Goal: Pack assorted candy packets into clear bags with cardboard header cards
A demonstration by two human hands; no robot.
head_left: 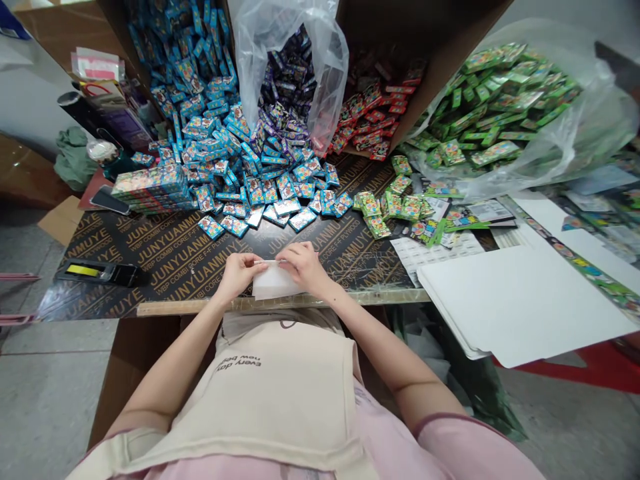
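Note:
A small white sheet, paper or card (277, 283), lies at the table's front edge between my hands. My left hand (241, 272) pinches its upper left edge between thumb and fingers. On the upper right of the same sheet, my right hand (303, 265) has its fingers curled over the edge. The exact fold or layers under the fingers are hidden. Just beyond my hands lie several small blue packets (235, 225), a few of them with plain silvery-white sides up.
Purple packets (287, 80) spill from a clear bag, beside red packets (373, 117) in a carton. Green packets (500, 107) fill a bag at right. White sheets (520, 293) overhang the front right. A tape dispenser (97, 272) and stacked boxes (153, 187) stand left.

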